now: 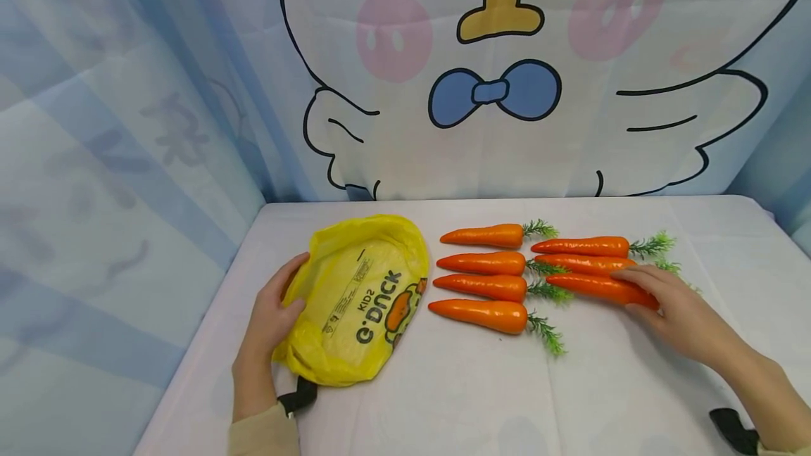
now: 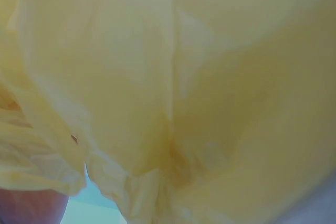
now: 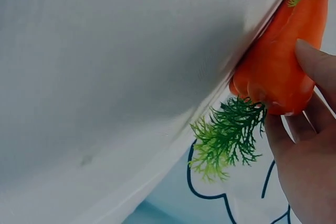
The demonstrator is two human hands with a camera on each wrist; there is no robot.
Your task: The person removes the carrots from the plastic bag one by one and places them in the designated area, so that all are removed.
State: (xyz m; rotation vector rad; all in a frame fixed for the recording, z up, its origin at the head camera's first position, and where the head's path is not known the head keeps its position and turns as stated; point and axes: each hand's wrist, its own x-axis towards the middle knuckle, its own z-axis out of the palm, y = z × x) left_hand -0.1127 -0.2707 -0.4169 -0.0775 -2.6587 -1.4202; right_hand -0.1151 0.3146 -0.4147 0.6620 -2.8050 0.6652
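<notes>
My left hand [image 1: 271, 312] holds the left edge of a yellow plastic drawstring bag [image 1: 342, 301] printed with "KIDS G.DUCK" and a cartoon. Yellow film [image 2: 157, 66] fills most of the left wrist view, with a bit of finger at its lower left corner. At the right, my right hand [image 1: 687, 315] grips an orange toy carrot [image 1: 592, 286] by its thick end, thumb on the near side. Green leaves [image 3: 228, 135] stick out below that end in the right wrist view. Two more carrots [image 1: 579, 246] lie just behind the gripped one, the nearer partly hidden by it.
Several carrots [image 1: 484, 316] lie in a column between the bag and the right-hand group, tips toward the bag. A white cloth covers the table [image 1: 443, 407]. Behind it hangs a curtain [image 1: 494, 160] with a cartoon duck; another blue curtain [image 1: 114, 231] borders the left.
</notes>
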